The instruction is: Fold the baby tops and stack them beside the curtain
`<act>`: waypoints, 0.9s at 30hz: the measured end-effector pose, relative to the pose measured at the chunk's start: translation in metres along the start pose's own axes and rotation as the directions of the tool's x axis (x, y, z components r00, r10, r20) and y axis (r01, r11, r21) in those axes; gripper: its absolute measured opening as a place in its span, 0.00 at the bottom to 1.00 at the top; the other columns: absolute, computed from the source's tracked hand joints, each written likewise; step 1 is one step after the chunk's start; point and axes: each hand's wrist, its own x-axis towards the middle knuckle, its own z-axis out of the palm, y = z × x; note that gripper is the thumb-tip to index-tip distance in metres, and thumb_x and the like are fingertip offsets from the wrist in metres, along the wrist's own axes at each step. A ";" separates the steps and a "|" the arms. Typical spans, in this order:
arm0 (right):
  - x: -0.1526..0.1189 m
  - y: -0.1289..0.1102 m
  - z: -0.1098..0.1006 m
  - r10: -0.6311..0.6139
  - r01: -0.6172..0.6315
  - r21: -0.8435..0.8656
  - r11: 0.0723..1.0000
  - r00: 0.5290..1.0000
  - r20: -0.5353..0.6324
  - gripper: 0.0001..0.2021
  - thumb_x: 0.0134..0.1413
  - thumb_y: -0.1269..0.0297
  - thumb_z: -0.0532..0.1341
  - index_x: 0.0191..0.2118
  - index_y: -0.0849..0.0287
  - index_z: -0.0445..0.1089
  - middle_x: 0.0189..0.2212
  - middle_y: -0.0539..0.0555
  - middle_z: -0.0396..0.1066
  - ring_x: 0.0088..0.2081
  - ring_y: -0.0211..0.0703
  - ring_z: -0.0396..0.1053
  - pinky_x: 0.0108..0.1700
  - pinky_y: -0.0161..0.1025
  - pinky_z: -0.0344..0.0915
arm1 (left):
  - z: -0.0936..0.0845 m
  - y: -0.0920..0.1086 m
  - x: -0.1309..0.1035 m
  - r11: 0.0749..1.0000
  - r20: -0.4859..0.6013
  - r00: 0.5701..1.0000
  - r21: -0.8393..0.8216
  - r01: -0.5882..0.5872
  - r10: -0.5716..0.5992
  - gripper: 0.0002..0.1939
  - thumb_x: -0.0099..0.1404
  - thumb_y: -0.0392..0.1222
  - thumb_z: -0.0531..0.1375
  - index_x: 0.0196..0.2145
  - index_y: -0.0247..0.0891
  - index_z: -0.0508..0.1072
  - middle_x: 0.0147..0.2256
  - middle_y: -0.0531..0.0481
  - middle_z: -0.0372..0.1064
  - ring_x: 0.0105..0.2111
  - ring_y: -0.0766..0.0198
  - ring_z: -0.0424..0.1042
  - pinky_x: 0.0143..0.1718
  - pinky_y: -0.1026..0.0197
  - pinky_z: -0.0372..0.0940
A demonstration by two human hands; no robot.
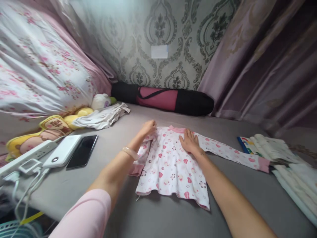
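Observation:
A white long-sleeved child's shirt (170, 162) with pink hearts and flowers lies on a grey surface, its pink collar pointing away from me. One sleeve stretches out to the right; the other hangs down along the left side. My left hand (149, 127) is closed at the left shoulder, fingers curled, and what it grips is too small to make out. Flat on the right shoulder beside the collar rests my right hand (189, 140), its fingers extended and holding nothing.
On the left of the grey surface (99, 178) are a phone (82, 151), a power bank (63, 150), a power strip (37, 153), plush toys and a white cloth (104, 117). A black-and-pink bag (158, 98) lies along the wall. Folded fabrics (272, 148) sit at right.

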 end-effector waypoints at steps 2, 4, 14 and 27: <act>-0.003 -0.007 -0.005 0.016 -0.016 -0.011 1.000 0.999 -0.030 0.33 0.66 0.53 0.41 0.69 0.69 0.44 0.69 0.65 0.40 0.69 0.56 0.39 0.65 0.59 0.39 | -0.013 -0.025 -0.009 0.997 0.003 0.998 -0.020 0.070 -0.070 0.12 0.62 0.35 0.53 0.38 0.32 0.75 0.37 0.41 0.75 0.40 0.56 0.72 0.41 0.61 0.63; -0.007 -0.022 -0.009 -0.033 0.028 -0.041 0.999 0.993 -0.117 0.29 0.65 0.60 0.44 0.67 0.70 0.50 0.68 0.68 0.44 0.68 0.57 0.41 0.65 0.59 0.38 | -0.019 -0.043 -0.019 0.991 0.007 0.992 -0.056 0.124 -0.124 0.10 0.59 0.34 0.54 0.34 0.31 0.75 0.31 0.43 0.75 0.36 0.58 0.72 0.37 0.63 0.63; 0.003 -0.116 0.003 -0.256 0.257 0.055 0.965 0.966 -0.024 0.27 0.66 0.63 0.42 0.66 0.69 0.50 0.68 0.65 0.46 0.68 0.53 0.42 0.66 0.52 0.41 | 0.000 -0.028 -0.031 0.918 0.066 0.972 -0.321 0.233 -0.224 0.10 0.57 0.32 0.56 0.33 0.32 0.78 0.21 0.53 0.67 0.23 0.68 0.64 0.25 0.68 0.57; -0.001 -0.123 0.017 -0.209 0.222 0.084 0.971 0.967 -0.147 0.27 0.68 0.60 0.39 0.67 0.63 0.51 0.67 0.61 0.49 0.68 0.51 0.43 0.66 0.52 0.38 | 0.004 -0.015 -0.020 0.857 0.237 0.948 -0.419 0.299 -0.214 0.09 0.58 0.40 0.61 0.31 0.30 0.76 0.17 0.56 0.61 0.19 0.71 0.58 0.19 0.69 0.52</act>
